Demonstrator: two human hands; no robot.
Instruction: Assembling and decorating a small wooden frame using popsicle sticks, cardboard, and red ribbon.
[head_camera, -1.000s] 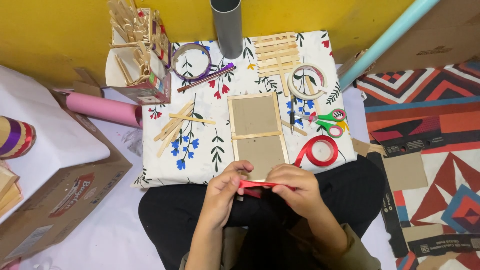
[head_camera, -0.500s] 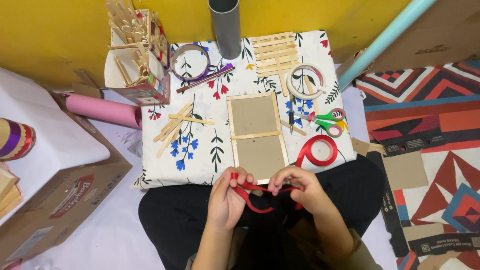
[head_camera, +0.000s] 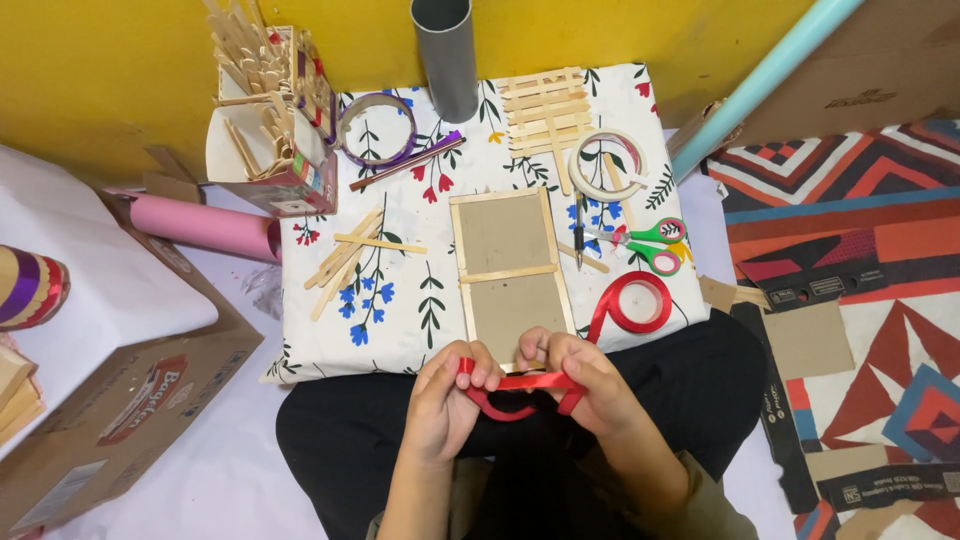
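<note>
Both hands, left hand (head_camera: 445, 400) and right hand (head_camera: 585, 380), pinch closed on red ribbon (head_camera: 520, 383), stretched taut between them, loop sagging below, near cardboard frame (head_camera: 508, 270).

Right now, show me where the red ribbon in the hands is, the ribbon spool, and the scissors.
red ribbon (head_camera: 525, 381), head view, on the flat strip stretched between the two hands.
ribbon spool (head_camera: 627, 316), head view, on the red outer ring at its left side.
scissors (head_camera: 660, 232), head view, on the upper green handle loop.

Bare forearms, black trousers, olive-tan garment edge near the right elbow
</note>
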